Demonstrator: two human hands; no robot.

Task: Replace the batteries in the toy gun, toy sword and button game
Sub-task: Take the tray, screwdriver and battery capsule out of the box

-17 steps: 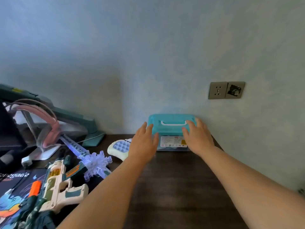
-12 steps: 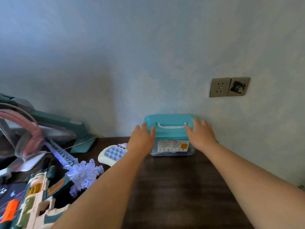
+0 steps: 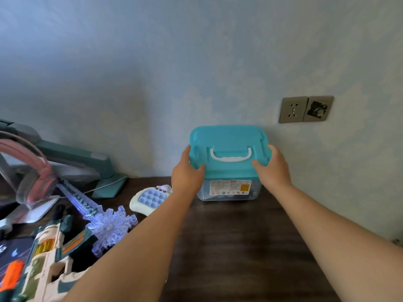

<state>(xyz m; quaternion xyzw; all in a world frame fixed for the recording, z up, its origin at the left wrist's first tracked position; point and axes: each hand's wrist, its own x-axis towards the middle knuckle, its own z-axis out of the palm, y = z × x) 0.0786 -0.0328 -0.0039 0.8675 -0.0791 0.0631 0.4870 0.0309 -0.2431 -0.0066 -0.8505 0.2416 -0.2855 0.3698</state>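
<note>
Setting: pale blue wall with a socket plate [image 3: 293, 110]; dark wood surface [image 3: 239, 247] beneath.

- Storage box [image 3: 229, 190], clear body, teal lid [image 3: 227, 138], white handle [image 3: 231, 156]. It stands at the far edge against the wall. The contents cannot be made out.
- Left hand [image 3: 187, 173] and right hand [image 3: 272, 168]. Each is clamped on one end of the lid, with the thumb over the front rim.
- Button game [image 3: 150, 199], just left of the box near the far edge.
- Toy sword [image 3: 98, 216], lying diagonally towards the left edge.
- Toy gun [image 3: 48, 258], at the near left corner.
- Pink headphones [image 3: 32, 175], on a stand at the left edge.

Handling, judged: the box looks light, rigid and smooth, so possibly slick. The lid may lift free if unlatched, so the handle or the body is the safer hold. The sword's clear snowflake guard looks brittle, so the grip is the better place to take it. The gun and game are hard plastic and can be gripped anywhere.

Room: bare wood runs from the box to the near edge. The left side is crowded, and the wall blocks travel behind the box.
</note>
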